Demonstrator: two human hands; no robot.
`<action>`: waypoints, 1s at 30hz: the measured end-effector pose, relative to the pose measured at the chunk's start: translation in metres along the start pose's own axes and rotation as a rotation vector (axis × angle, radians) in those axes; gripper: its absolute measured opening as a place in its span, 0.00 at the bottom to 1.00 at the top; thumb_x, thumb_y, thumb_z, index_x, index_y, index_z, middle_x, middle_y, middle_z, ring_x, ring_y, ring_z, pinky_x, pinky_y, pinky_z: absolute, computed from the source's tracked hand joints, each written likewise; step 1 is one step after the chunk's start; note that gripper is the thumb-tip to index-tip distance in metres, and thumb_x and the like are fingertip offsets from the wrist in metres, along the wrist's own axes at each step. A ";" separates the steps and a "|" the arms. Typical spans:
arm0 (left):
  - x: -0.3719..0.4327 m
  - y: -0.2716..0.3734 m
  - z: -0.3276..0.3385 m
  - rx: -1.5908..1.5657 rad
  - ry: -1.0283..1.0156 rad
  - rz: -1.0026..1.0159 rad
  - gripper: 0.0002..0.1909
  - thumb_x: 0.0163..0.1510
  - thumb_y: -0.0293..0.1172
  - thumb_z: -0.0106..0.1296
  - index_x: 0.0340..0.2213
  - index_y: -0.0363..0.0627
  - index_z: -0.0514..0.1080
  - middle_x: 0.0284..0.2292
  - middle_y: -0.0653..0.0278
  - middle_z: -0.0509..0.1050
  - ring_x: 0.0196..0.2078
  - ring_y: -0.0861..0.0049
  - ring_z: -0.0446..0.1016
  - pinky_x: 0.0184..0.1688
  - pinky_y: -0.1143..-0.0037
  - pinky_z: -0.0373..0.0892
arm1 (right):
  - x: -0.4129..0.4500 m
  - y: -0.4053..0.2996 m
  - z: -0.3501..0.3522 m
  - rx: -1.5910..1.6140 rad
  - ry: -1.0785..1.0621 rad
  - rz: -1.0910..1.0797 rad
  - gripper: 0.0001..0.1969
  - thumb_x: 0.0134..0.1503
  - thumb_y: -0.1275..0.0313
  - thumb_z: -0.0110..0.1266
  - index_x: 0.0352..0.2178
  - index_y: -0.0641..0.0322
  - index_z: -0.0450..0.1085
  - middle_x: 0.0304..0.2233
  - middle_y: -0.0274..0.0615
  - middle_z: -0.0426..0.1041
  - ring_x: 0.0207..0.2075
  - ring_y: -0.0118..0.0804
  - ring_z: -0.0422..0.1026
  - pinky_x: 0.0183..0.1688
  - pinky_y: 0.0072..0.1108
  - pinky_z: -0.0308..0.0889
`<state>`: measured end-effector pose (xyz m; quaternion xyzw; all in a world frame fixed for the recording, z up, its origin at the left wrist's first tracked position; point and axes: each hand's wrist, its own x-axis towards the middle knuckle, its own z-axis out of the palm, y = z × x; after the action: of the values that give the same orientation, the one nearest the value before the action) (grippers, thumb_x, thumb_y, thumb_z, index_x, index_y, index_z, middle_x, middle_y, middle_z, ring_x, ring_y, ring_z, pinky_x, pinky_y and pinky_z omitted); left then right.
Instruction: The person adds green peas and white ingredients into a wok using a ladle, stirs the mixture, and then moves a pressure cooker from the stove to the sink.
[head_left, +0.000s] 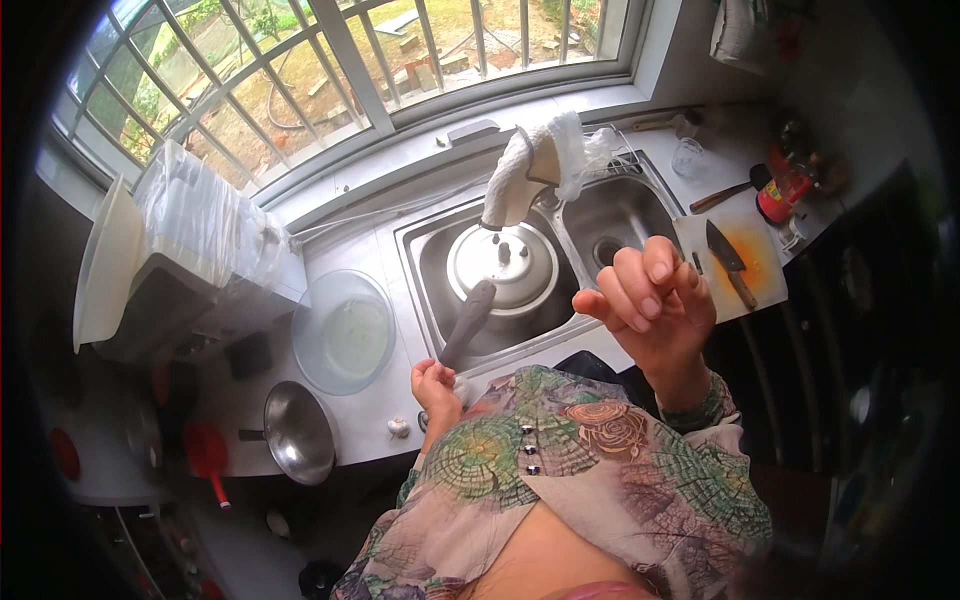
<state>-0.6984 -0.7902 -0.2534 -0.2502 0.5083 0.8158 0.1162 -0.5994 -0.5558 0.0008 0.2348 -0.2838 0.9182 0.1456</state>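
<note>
A pressure cooker (517, 289) with a round metal lid sits in the larger basin of the steel sink (416, 259). Its long dark handle (469, 319) slants toward me over the front rim. At that handle's near end are the curled fingers of my left hand (436, 391), which partly hide it. My right hand (652, 307) is raised in front of the smaller basin, palm toward me, fingers loosely bent and apart, with nothing visible in it. A pale cloth (521, 176) with dark edging hangs above the back of the cooker.
On the left stand a clear plastic basin (343, 330), a metal pan (298, 433) and a garlic bulb (398, 427). A plastic-covered appliance (210, 232) rises behind them. To the right, a kitchen knife (726, 251) lies on a stained cutting board (769, 285), near a red-labelled bottle (772, 199).
</note>
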 end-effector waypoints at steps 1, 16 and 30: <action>0.000 0.000 0.000 0.009 -0.010 -0.001 0.08 0.43 0.19 0.41 0.29 0.42 0.61 0.17 0.65 0.64 0.16 0.80 0.64 0.17 0.83 0.59 | -0.001 0.000 -0.003 0.023 0.026 0.005 0.11 0.55 0.64 0.42 0.30 0.61 0.64 0.20 0.36 0.61 0.22 0.27 0.62 0.51 0.38 0.57; 0.004 -0.007 -0.004 0.029 -0.001 -0.019 0.07 0.45 0.21 0.42 0.29 0.42 0.62 0.19 0.66 0.65 0.17 0.81 0.64 0.18 0.84 0.60 | -0.100 -0.023 -0.108 -1.284 0.503 0.636 0.14 0.47 0.68 0.52 0.36 0.62 0.66 0.24 0.40 0.68 0.23 0.29 0.65 0.27 0.20 0.61; 0.022 0.006 0.012 0.023 -0.006 0.039 0.08 0.43 0.20 0.42 0.29 0.43 0.61 0.18 0.68 0.64 0.16 0.81 0.65 0.17 0.84 0.62 | -0.290 0.002 -0.226 -1.239 0.978 1.050 0.09 0.46 0.68 0.51 0.27 0.60 0.64 0.21 0.37 0.69 0.19 0.27 0.67 0.22 0.19 0.63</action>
<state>-0.7226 -0.7839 -0.2562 -0.2363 0.5223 0.8127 0.1046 -0.4329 -0.4633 -0.3138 -0.4525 -0.6977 0.5490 -0.0844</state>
